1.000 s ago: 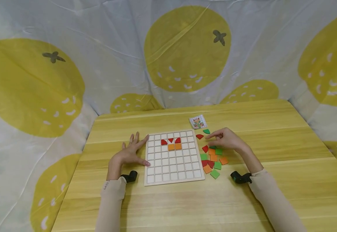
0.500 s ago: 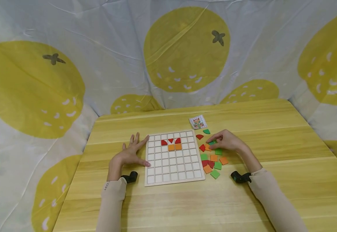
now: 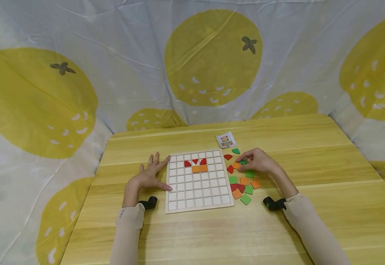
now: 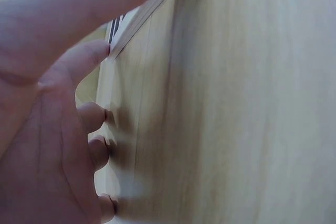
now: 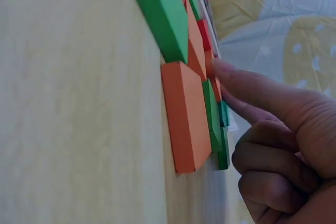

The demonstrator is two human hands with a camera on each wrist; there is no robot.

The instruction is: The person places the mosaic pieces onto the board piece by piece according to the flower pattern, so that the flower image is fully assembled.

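Observation:
A white grid board (image 3: 192,198) lies on the table, with red and orange pieces set in its upper rows. My left hand (image 3: 149,175) spreads its fingers beside the board's left edge, thumb and index finger touching that edge; the left wrist view shows the other fingertips on the wood. Right of the board, my right hand (image 3: 258,161) pinches an orange square tile (image 3: 237,165) between thumb and index finger, its other fingers curled. A teal piece (image 3: 243,162) shows partly under that hand. A red piece (image 3: 230,169) lies just left of the pinched tile.
Several loose green, orange and red tiles (image 3: 244,181) lie scattered along the board's right side. A small pattern card (image 3: 226,140) sits beyond them, near a green quarter piece (image 3: 235,151) and a red one (image 3: 228,157). A lemon-print cloth (image 3: 212,59) hangs behind the table.
The right hand has come down onto the loose tiles, and the orange tile has slid away from its neighbour, up and left. The red piece beside it shifted left. The left hand stays put.

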